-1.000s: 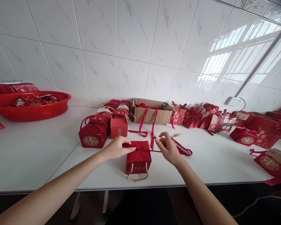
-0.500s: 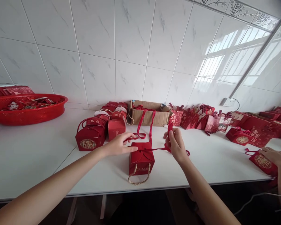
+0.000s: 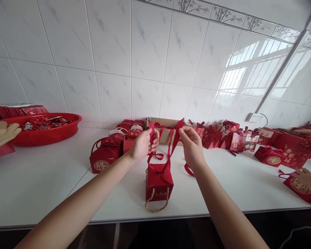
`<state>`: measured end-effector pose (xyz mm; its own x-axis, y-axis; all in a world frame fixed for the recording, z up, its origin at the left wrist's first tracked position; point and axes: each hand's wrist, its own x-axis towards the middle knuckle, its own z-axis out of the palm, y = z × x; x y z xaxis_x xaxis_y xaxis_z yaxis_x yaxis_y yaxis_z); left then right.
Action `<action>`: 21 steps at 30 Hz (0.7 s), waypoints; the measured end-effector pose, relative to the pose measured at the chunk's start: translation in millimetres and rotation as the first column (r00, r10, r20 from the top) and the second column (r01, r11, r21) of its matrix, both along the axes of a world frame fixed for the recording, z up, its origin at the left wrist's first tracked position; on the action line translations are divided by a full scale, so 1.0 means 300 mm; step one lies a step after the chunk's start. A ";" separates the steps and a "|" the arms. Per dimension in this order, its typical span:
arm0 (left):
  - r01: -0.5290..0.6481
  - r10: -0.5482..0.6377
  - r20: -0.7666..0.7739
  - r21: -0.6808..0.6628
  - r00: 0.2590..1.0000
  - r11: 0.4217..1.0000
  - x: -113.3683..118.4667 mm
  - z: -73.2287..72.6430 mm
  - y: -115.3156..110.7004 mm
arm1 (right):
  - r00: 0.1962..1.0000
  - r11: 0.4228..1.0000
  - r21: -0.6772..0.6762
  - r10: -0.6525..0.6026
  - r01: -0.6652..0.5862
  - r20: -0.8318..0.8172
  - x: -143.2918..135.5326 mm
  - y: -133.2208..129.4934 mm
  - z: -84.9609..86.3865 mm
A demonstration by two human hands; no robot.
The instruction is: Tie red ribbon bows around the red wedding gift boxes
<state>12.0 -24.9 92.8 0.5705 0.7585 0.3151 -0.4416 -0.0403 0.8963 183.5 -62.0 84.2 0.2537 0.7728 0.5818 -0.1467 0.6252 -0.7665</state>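
A small red gift box [image 3: 159,183] with a twisted gold rope handle [image 3: 157,209] stands near the table's front edge. Red ribbon [image 3: 175,141] rises from its folded top to both hands. My left hand [image 3: 143,145], above and behind the box, pinches one length of it. Level with it on the right, my right hand [image 3: 191,143] grips another length between thumb and fingers, its end sticking up. Part of the ribbon hangs in a loop below my right hand. Behind the hands, a cardboard box [image 3: 166,135] holds more red ribbon and is partly hidden.
Several red gift boxes [image 3: 105,155] stand left of the cardboard box, and red gift bags [image 3: 212,136] line the wall to the right. A red basin [image 3: 49,135] of small packets is at left, beside another person's gloved hand [image 3: 2,135]. Another hand [image 3: 307,178] touches a box at right.
Both hands have lifted the ribbon up from the box top, so it now stands upward instead of stretching sideways. A gloved hand has appeared at the left edge. The view has tilted up.
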 end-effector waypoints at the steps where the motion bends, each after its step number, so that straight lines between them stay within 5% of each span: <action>1: 0.007 -0.007 0.016 -0.001 1.000 1.000 0.007 0.008 -0.004 | 1.000 1.000 0.011 0.007 -0.007 -0.014 -0.007 0.000 0.003; 9: 0.061 -0.061 0.016 -0.020 0.998 0.998 0.024 0.082 0.004 | 1.000 0.999 0.035 0.016 -0.016 0.001 -0.005 -0.012 0.020; 15: 0.045 -0.028 -0.113 0.156 0.993 0.987 0.028 0.076 0.001 | 0.999 0.999 0.032 0.035 -0.035 0.001 0.007 -0.008 0.014; 21: 0.091 0.058 -0.300 0.460 0.952 0.883 0.003 0.116 0.007 | 0.998 0.998 0.030 0.052 -0.054 0.046 0.012 -0.019 0.029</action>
